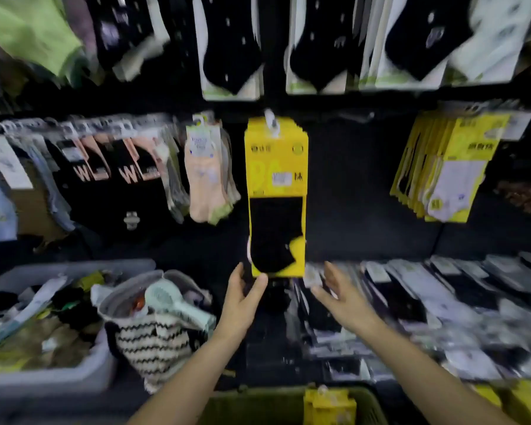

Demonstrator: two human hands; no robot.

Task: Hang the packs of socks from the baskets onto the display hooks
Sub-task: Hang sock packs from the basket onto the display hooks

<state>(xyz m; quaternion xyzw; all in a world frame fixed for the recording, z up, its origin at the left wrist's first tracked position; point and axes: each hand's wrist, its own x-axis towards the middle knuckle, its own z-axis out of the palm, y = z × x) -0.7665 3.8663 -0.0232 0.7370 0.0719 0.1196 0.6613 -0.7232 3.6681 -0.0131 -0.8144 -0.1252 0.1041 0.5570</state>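
A stack of yellow packs with black socks (276, 191) hangs from a display hook (271, 119) in the middle of the dark wall. My left hand (242, 294) is just under the stack, thumb and fingers straight and touching the bottom edge of the front pack. My right hand (339, 289) hovers a little to the right and lower, fingers spread and holding nothing. At the bottom of the view a dark green basket (258, 403) holds more yellow packs (328, 406).
A grey bin (59, 381) with mixed sock packs stands at the left, and a zigzag-patterned bag (154, 345) with a white hand fan stands beside it. Flat packs lie in rows at the right (442, 305). Yellow packs with white socks (451, 167) hang on the right.
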